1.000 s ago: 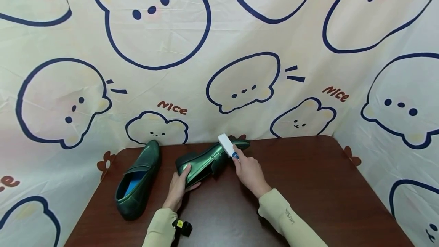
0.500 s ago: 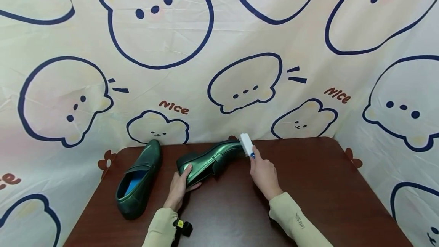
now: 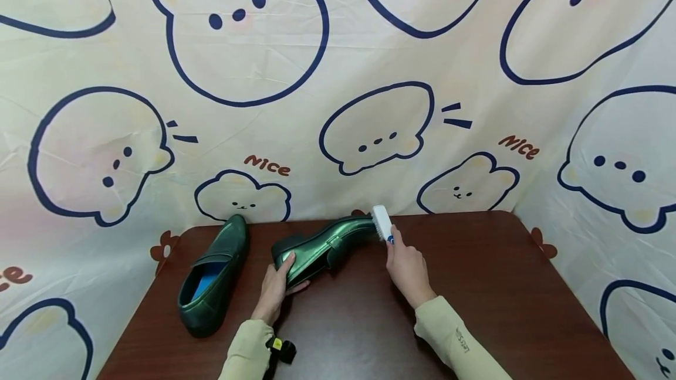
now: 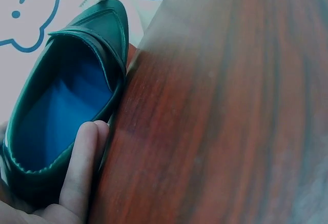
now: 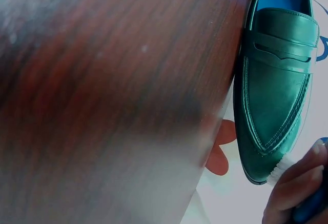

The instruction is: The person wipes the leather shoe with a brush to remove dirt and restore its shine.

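Note:
A green loafer (image 3: 317,245) lies tilted on its side, its blue insole (image 4: 61,111) showing in the left wrist view. My left hand (image 3: 274,289) grips it round the heel, thumb on the outer side and fingers (image 4: 82,162) along the opening's edge. In my right hand (image 3: 409,265) is a white-and-blue brush (image 3: 381,223), held by its handle. Its white bristles (image 5: 280,168) meet the loafer's pointed toe in the right wrist view. The matching green loafer (image 3: 213,277) stands upright to the left, toe pointing away, untouched by either hand.
The brown wooden table (image 3: 475,286) ends at a back edge close behind both shoes. A cream cloth (image 3: 296,128) printed with bear outlines hangs behind and along the sides. On the left wrist sits a small black device (image 3: 285,350).
Between one second and half a second ago, my right hand slid the brush rightward along the loafer to its toe. Since then it has barely shifted. My left hand keeps its grip on the heel.

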A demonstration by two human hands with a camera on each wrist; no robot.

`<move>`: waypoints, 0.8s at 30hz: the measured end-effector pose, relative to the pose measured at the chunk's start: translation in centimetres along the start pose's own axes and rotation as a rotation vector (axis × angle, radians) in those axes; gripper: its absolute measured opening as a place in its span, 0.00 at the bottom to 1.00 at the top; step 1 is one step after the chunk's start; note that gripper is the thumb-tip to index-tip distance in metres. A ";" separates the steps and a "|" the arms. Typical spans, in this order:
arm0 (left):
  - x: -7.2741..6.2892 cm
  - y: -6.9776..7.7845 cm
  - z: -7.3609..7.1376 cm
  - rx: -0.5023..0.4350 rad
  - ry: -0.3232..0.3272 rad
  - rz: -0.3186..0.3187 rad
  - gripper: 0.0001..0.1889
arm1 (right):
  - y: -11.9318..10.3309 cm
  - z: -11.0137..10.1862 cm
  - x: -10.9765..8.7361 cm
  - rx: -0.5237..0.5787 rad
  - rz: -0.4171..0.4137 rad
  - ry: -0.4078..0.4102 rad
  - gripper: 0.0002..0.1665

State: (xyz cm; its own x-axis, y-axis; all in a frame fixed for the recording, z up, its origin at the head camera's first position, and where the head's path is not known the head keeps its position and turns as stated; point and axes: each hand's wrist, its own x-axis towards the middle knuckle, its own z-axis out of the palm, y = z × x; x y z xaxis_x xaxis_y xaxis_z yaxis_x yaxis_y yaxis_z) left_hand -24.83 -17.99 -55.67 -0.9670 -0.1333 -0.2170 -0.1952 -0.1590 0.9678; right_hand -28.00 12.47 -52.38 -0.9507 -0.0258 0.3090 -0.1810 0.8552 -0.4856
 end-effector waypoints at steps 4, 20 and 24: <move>0.0 0.1 0.0 0.004 -0.001 -0.001 0.45 | 0.1 -0.1 0.1 0.001 0.006 -0.005 0.29; 0.0 -0.2 -0.1 0.005 0.023 -0.002 0.46 | 0.1 -0.7 0.3 0.138 -0.016 -0.098 0.30; 0.0 -0.3 0.1 0.009 0.030 0.001 0.46 | -0.1 -0.5 0.2 0.101 -0.075 -0.121 0.32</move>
State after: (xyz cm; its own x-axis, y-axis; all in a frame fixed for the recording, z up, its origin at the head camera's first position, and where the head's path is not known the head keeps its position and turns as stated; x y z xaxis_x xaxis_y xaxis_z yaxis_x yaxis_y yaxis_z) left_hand -24.78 -17.86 -55.93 -0.9620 -0.1629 -0.2192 -0.1954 -0.1505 0.9691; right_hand -28.04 12.64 -51.84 -0.9559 -0.1549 0.2495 -0.2711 0.7921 -0.5468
